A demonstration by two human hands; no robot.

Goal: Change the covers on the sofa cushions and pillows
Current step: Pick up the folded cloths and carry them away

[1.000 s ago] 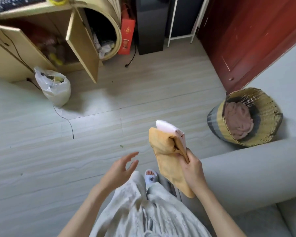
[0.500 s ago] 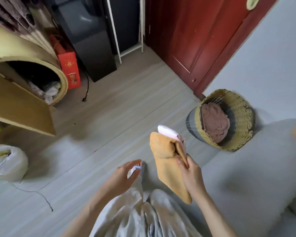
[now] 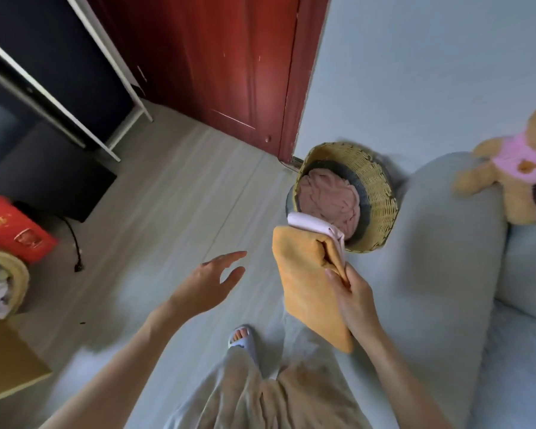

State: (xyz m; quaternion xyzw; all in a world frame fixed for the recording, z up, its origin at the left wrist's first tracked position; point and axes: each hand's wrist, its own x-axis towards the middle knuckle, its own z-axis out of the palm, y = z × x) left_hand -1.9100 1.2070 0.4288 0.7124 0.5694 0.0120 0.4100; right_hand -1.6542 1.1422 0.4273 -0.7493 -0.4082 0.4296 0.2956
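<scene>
A person stands beside a grey sofa [image 3: 446, 274], seen from a camera on their head looking down. All places here are given from the wicker basket [image 3: 375, 193], which sits on the floor against the sofa's arm, tipped so its mouth faces the viewer.

The right hand [image 3: 355, 301] is just in front of the basket, nearer the viewer. Its thumb and fingers pinch the edge of a folded orange cover [image 3: 307, 283], which hangs down from the grip. A folded pale pink cloth [image 3: 313, 226] is tucked inside the orange one; its top edge overlaps the basket's near rim in this view. Whether they touch cannot be told.

The left hand [image 3: 212, 280] is to the left of the basket and nearer the viewer, over the floor. It is empty, palm turned inward, fingers straight and slightly spread.

Inside the basket lies a crumpled dusty-pink fabric [image 3: 328, 199]. A teddy bear [image 3: 508, 171] lies on the sofa to the right of the basket.

The step in hand looks like carrying fresh covers to the sofa. To do it well, the free hand should likely come under the bundle so the inner pink cloth does not slip out, and the bundle be laid flat on the sofa before unfolding.
</scene>
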